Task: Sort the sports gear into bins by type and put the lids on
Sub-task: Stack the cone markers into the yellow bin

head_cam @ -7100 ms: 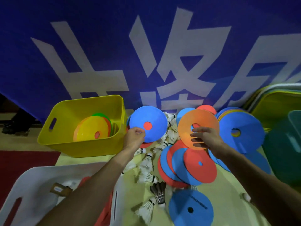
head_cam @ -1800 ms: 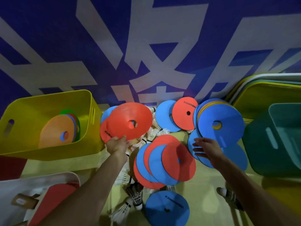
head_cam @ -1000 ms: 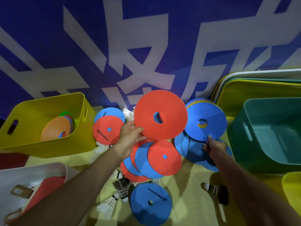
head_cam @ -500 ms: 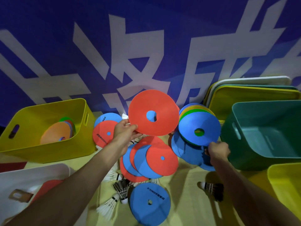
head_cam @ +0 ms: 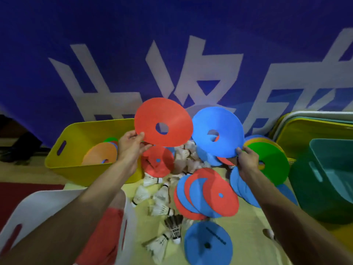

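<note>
Head view. The left grip (head_cam: pixel 131 148) pinches the rim of a red disc (head_cam: pixel 163 125) between thumb and fingers and holds it raised at upper centre, at the right end of the yellow bin (head_cam: pixel 91 172). An orange disc (head_cam: pixel 100 153) leans inside that bin. The right grip (head_cam: pixel 248 159) curls round the lower edge of a blue disc (head_cam: pixel 217 132), raised just right of the red disc. A green disc (head_cam: pixel 271 163) lies right of the right grip, near the teal bin (head_cam: pixel 313 188). Fanned discs (head_cam: pixel 206 194) and shuttlecocks (head_cam: pixel 156 196) lie at centre. A lone disc (head_cam: pixel 208 243) lies flat at lower centre.
</note>
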A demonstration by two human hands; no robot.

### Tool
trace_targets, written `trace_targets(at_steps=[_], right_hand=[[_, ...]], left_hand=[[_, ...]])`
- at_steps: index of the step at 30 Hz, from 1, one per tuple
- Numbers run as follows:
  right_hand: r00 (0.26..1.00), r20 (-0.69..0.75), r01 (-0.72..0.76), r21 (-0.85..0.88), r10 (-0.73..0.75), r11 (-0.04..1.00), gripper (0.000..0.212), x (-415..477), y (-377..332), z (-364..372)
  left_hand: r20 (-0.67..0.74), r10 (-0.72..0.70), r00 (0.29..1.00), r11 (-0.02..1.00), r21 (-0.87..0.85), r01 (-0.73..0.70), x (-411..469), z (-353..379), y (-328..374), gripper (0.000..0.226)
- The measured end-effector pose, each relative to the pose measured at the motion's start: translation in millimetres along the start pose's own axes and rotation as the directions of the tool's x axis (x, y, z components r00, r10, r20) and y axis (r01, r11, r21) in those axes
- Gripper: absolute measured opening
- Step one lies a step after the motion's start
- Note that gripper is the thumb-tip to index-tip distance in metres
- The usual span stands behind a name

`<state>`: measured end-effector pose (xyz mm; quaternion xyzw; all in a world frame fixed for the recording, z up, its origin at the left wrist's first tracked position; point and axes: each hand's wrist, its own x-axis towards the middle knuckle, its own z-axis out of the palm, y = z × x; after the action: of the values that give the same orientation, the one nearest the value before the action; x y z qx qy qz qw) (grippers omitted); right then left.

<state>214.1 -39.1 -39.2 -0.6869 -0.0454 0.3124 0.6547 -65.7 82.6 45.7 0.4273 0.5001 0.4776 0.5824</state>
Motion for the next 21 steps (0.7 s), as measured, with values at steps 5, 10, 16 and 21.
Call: trace_targets(at_steps=[5,10,16,21], right_hand=[[0.992,0.123,0.04,0.013,-0.041,0.999,0.017,-33.8,-6.3,80.5],[0.988,0.137,0.059,0.061,-0.067,0.996,0.015,-63.6,-3.8,146.2],[0.979,0.189,0.092,-0.046,-0.082,0.995,0.017,-100.1,4.1,205.6],[0.957,0.263,0.167,-0.139,-0.126,0.976,0.013,-129.0,10.0,238.9]], left_hand=[[-0.145,0.029,0.989,0.997,-0.063,-0.039,22.4,-66.5,25.5,0.021],[-0.285,0.036,0.958,0.995,-0.084,-0.062,48.7,-135.6,42.1,0.012],[-0.273,-0.072,0.959,0.995,0.053,0.09,90.2,-197.8,29.4,0.017],[-0.23,-0.191,0.954,0.963,0.143,0.228,116.2,-216.0,9.5,0.014]])
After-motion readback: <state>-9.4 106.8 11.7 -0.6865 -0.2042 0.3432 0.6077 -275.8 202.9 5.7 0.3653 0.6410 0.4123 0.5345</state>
